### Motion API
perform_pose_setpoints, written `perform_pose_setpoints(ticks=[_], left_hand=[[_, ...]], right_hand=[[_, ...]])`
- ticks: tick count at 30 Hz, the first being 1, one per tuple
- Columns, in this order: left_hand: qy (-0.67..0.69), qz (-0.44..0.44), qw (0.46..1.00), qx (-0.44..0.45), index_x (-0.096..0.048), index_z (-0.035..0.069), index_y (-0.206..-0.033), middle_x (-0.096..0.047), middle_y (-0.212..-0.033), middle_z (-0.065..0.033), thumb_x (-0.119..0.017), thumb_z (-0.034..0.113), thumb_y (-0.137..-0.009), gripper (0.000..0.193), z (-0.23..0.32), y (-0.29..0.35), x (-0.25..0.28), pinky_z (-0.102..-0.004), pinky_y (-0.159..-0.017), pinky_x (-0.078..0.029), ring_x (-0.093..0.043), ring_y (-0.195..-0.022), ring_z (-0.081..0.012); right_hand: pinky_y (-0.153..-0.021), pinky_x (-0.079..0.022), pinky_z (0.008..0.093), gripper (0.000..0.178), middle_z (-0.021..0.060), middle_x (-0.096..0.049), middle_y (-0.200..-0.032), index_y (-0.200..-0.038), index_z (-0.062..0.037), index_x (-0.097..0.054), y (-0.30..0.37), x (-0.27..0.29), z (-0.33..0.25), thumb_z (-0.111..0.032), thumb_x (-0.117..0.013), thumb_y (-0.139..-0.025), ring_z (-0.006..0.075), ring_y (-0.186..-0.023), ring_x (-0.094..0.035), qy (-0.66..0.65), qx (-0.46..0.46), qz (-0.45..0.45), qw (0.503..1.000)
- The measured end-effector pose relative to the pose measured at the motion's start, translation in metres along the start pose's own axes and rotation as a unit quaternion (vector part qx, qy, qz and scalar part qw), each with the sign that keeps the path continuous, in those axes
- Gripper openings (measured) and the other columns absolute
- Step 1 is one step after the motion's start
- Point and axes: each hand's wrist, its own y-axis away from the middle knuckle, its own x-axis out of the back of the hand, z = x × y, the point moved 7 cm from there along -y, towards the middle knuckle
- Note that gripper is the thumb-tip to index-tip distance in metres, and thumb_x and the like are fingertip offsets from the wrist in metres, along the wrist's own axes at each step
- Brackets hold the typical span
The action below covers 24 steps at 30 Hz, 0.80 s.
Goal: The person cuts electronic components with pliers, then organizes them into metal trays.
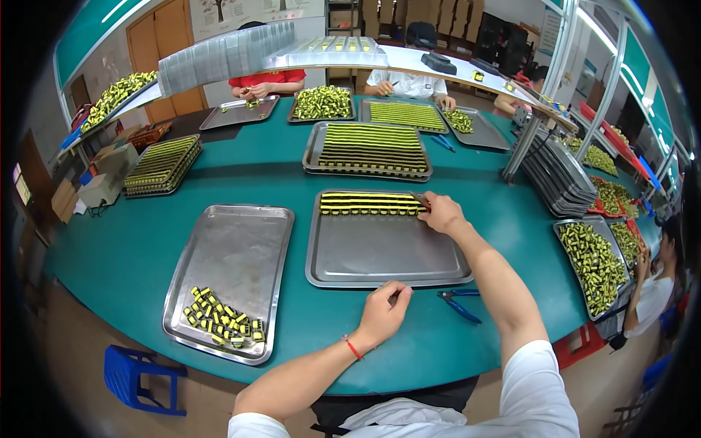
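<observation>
My right hand (442, 213) reaches over a metal tray (391, 252) in front of me. Its fingers are pinched at the right end of the rows of small yellow-and-black block-shaped components (371, 204), along the tray's far side. The piece at the fingertips is mostly hidden. Just outside the tray's near edge, my left hand (385, 308) rests curled by the table, a red cord on its wrist; whatever its fingers may hold is hidden. Loose components (219, 319) lie at the near end of a second tray (237, 241) on the left.
Blue-handled pliers (461, 305) lie right of my left hand. Filled trays (369, 173) stand beyond, with another stack (162, 166) at far left. A heaped tray (593, 270) and stacked trays (556, 179) stand right, near a metal post (522, 150). Co-workers sit across and at right.
</observation>
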Motion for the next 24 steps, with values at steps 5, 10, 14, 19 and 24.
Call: perform_pose_setpoints(ticks=[5,10,14,19,24], left_hand=[[-0.006,0.003,1.0,-0.014,-0.066,-0.003,-0.095,-0.06,-0.075,-0.0022,-0.06,0.016,-0.098,0.02,0.003,-0.001,-0.001,-0.0235,-0.061,-0.042,-0.05,-0.068,-0.0065],[0.004,0.009,1.0,-0.015,-0.066,-0.003,-0.095,-0.061,-0.076,-0.0032,-0.061,0.016,-0.097,0.019,-0.001,-0.001,-0.001,-0.024,-0.061,-0.042,-0.049,-0.067,-0.0072],[0.002,0.018,1.0,-0.012,-0.065,-0.003,-0.095,-0.06,-0.076,-0.0045,-0.063,0.016,-0.096,0.019,0.002,0.0,0.002,-0.025,-0.06,-0.041,-0.048,-0.065,-0.0089],[0.004,0.016,0.999,-0.033,-0.065,-0.003,-0.093,-0.058,-0.076,-0.005,-0.063,0.015,-0.095,0.018,0.003,-0.002,0.0,-0.0258,-0.059,-0.041,-0.048,-0.064,-0.0098],[-0.003,0.011,0.999,-0.036,-0.065,-0.002,-0.093,-0.058,-0.075,-0.0054,-0.062,0.015,-0.095,0.018,0.004,-0.002,0.0,-0.0256,-0.059,-0.041,-0.048,-0.064,-0.0095]], right_hand=[[-0.081,-0.052,0.0443,0.027,0.0117,-0.066,-0.102,-0.097,-0.0079,-0.061,-0.009,-0.003,-0.011,-0.028,-0.073,-0.084,0.0331,-0.1,-0.064,0.037,0.057,0.034,0.997],[-0.082,-0.053,0.0433,0.031,0.0092,-0.064,-0.103,-0.101,-0.0096,-0.064,-0.017,-0.02,-0.02,-0.029,-0.076,-0.081,0.0312,-0.098,-0.064,0.106,0.071,0.034,0.991],[-0.082,-0.053,0.0435,0.032,0.0102,-0.065,-0.103,-0.1,-0.0086,-0.063,-0.008,-0.006,-0.023,-0.028,-0.077,-0.08,0.0321,-0.098,-0.064,0.066,0.058,0.037,0.995],[-0.083,-0.052,0.0439,0.032,0.0118,-0.067,-0.105,-0.1,-0.0085,-0.062,-0.01,-0.004,-0.003,-0.027,-0.077,-0.079,0.0327,-0.102,-0.064,0.036,0.03,0.01,0.999],[-0.084,-0.053,0.0434,0.031,0.0116,-0.069,-0.105,-0.102,-0.0092,-0.063,-0.01,-0.011,0.003,-0.026,-0.076,-0.08,0.0324,-0.102,-0.064,0.022,0.015,0.011,1.0]])
